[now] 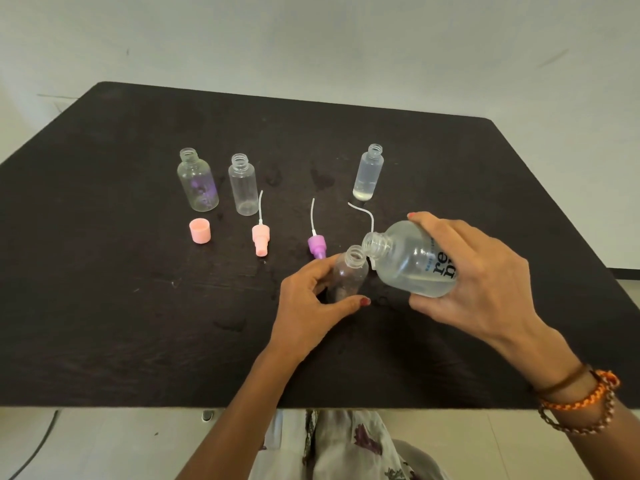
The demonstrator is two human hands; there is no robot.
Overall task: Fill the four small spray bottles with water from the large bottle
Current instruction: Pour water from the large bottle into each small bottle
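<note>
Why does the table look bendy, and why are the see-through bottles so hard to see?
Head view: the wide-angle lens bows the dark wooden table at its edges; soft, even light leaves faint shadows, so the clear plastic small bottle gripped by the left hand nearly blends in.

I see the clear large bottle (412, 259) tilted, mouth over one uncapped small bottle (348, 273); three other small bottles (243, 185) stand open farther back, one nearly full.

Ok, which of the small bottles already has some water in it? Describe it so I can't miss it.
On the dark table, look at the far row of three open bottles. It is the slim bottle standing alone at the right end, beyond the tilted large bottle. It alone is narrow and shows liquid at its base.
</note>
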